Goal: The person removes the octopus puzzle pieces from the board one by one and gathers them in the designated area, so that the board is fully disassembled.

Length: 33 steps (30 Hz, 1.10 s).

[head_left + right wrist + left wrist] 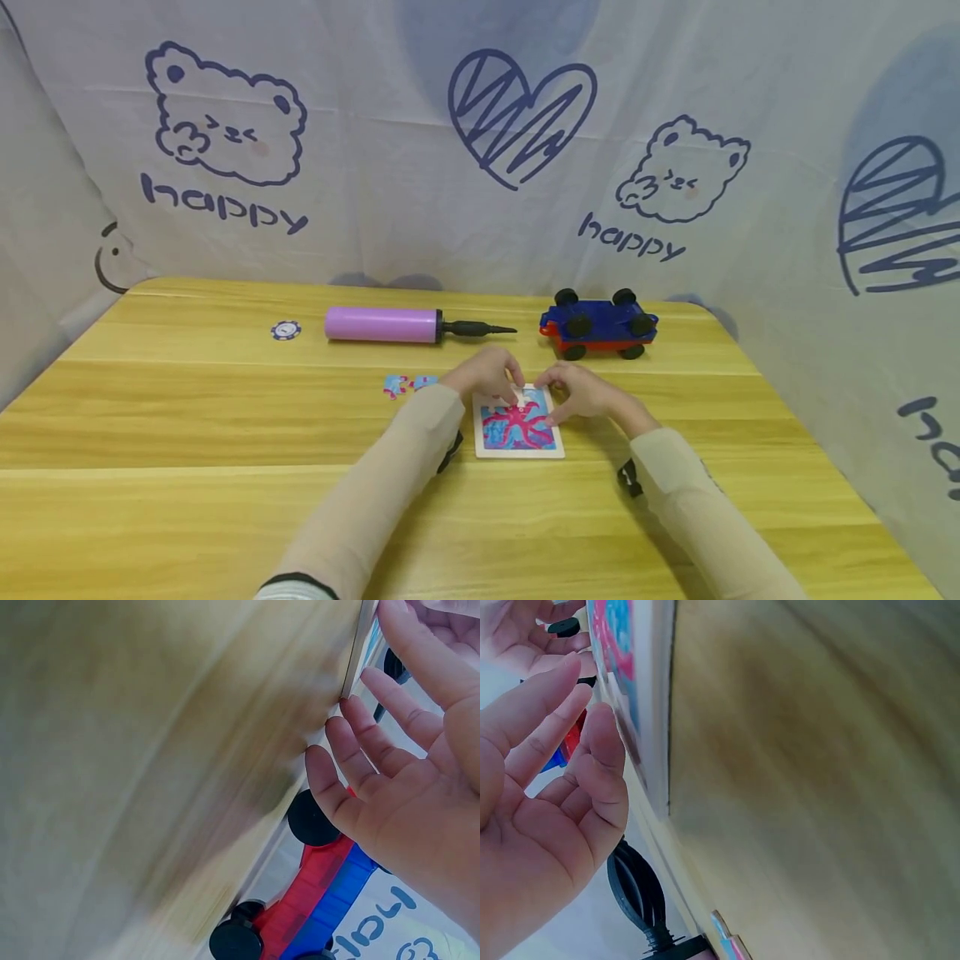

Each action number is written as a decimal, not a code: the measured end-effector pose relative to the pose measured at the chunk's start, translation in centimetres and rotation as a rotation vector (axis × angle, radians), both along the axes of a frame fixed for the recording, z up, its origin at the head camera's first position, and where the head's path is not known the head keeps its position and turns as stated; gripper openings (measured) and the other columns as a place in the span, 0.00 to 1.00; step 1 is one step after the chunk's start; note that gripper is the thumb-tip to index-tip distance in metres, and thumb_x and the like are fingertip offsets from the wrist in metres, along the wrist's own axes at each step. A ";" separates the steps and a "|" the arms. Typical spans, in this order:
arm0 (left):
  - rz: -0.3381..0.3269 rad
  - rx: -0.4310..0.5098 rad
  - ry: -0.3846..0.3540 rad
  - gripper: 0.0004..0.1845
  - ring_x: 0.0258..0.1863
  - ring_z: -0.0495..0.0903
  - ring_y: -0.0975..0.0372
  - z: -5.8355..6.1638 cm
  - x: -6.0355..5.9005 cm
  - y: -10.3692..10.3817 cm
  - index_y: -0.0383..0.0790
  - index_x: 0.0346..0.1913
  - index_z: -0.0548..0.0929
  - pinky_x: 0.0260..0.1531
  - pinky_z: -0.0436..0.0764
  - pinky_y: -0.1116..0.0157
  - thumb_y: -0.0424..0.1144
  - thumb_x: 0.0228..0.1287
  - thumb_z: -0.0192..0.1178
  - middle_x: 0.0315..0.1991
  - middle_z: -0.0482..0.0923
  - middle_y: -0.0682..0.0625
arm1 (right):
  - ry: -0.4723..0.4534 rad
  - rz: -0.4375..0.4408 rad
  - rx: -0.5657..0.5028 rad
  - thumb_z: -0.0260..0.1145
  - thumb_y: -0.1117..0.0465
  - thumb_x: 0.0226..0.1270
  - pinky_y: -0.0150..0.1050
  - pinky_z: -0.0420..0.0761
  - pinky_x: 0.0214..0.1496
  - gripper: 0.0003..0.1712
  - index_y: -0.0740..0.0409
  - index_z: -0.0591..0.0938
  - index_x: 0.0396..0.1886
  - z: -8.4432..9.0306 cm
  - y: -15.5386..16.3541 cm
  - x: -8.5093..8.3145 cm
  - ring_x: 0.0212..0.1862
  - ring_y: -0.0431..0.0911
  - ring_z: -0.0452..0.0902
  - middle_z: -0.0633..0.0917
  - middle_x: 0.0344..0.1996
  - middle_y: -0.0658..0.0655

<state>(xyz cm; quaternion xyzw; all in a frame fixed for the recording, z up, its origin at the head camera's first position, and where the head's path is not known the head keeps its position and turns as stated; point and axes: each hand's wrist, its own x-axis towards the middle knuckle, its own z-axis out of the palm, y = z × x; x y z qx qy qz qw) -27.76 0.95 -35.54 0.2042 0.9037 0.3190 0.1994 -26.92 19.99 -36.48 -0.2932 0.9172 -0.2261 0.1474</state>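
Observation:
A square jigsaw puzzle [517, 429] with a pink octopus on blue lies flat in a white frame on the table. Bare white backing shows in its upper part. My left hand [491, 373] reaches over the upper left of the puzzle, fingertips right at the surface; the left wrist view shows its fingers loosely bent. At the right side, my right hand [588, 393] has its thumb by the frame's right edge and its fingers extended near the upper right corner. Loose puzzle pieces [395, 385] lie left of the frame, partly hidden by the left wrist.
Behind the puzzle lies a purple hand pump [382, 325] with a black nozzle. A blue and red toy vehicle [600, 327] with black wheels stands at the back right. There is a poker chip [286, 330] at the back left. A printed white curtain [375, 167] hangs behind the wooden table [187, 417].

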 end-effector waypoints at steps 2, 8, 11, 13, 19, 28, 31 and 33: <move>-0.001 -0.007 -0.007 0.09 0.28 0.72 0.62 -0.1 0.0 0.1 0.37 0.36 0.83 0.31 0.73 0.70 0.31 0.49 0.66 0.32 0.76 0.50 | -0.003 -0.002 -0.003 0.73 0.59 0.45 0.46 0.68 0.51 0.29 0.68 0.75 0.47 0.0 -0.1 0.0 0.45 0.52 0.68 0.75 0.42 0.59; -0.007 -0.029 -0.020 0.12 0.30 0.70 0.62 -0.3 -0.1 0.3 0.38 0.38 0.83 0.32 0.71 0.70 0.32 0.48 0.67 0.36 0.76 0.51 | -0.008 -0.008 -0.007 0.73 0.60 0.45 0.45 0.69 0.50 0.28 0.68 0.76 0.47 0.1 -0.1 0.2 0.44 0.51 0.68 0.75 0.42 0.59; -0.004 -0.034 -0.026 0.12 0.31 0.70 0.62 -0.3 -0.2 0.3 0.39 0.38 0.83 0.34 0.70 0.70 0.32 0.47 0.67 0.37 0.76 0.51 | -0.002 -0.007 -0.004 0.73 0.60 0.45 0.45 0.69 0.50 0.29 0.68 0.76 0.47 0.1 -0.1 0.1 0.43 0.51 0.68 0.75 0.41 0.59; 0.001 -0.030 -0.034 0.12 0.32 0.70 0.62 -0.3 -0.1 0.3 0.39 0.38 0.83 0.34 0.70 0.69 0.32 0.48 0.67 0.37 0.76 0.51 | 0.000 -0.007 -0.003 0.73 0.60 0.45 0.45 0.69 0.50 0.29 0.68 0.76 0.47 0.1 -0.1 0.1 0.43 0.51 0.68 0.75 0.41 0.59; 0.009 -0.018 -0.039 0.11 0.33 0.70 0.62 -0.3 0.0 0.3 0.39 0.38 0.84 0.35 0.70 0.69 0.31 0.47 0.67 0.39 0.76 0.51 | -0.005 -0.016 -0.003 0.73 0.59 0.45 0.45 0.69 0.50 0.29 0.68 0.76 0.47 0.1 -0.1 0.1 0.44 0.52 0.68 0.75 0.42 0.59; 0.038 0.013 -0.044 0.10 0.34 0.71 0.61 -0.5 0.1 0.4 0.39 0.33 0.82 0.38 0.71 0.66 0.30 0.44 0.68 0.39 0.75 0.50 | 0.004 -0.024 0.009 0.73 0.59 0.44 0.45 0.69 0.49 0.29 0.67 0.76 0.46 0.1 -0.2 0.1 0.44 0.52 0.68 0.75 0.42 0.59; 0.055 0.026 -0.064 0.10 0.31 0.71 0.60 -0.4 0.2 0.5 0.39 0.32 0.81 0.34 0.72 0.67 0.29 0.43 0.69 0.40 0.74 0.49 | 0.014 -0.021 0.007 0.74 0.60 0.44 0.44 0.69 0.48 0.28 0.68 0.76 0.46 0.0 -0.2 0.1 0.43 0.52 0.68 0.75 0.41 0.59; 0.057 0.031 -0.074 0.11 0.29 0.72 0.60 -0.4 0.3 0.5 0.38 0.32 0.80 0.30 0.73 0.68 0.28 0.43 0.69 0.39 0.73 0.48 | 0.023 -0.014 0.003 0.74 0.60 0.44 0.44 0.69 0.47 0.28 0.68 0.76 0.45 -0.1 -0.2 0.0 0.43 0.52 0.68 0.75 0.40 0.59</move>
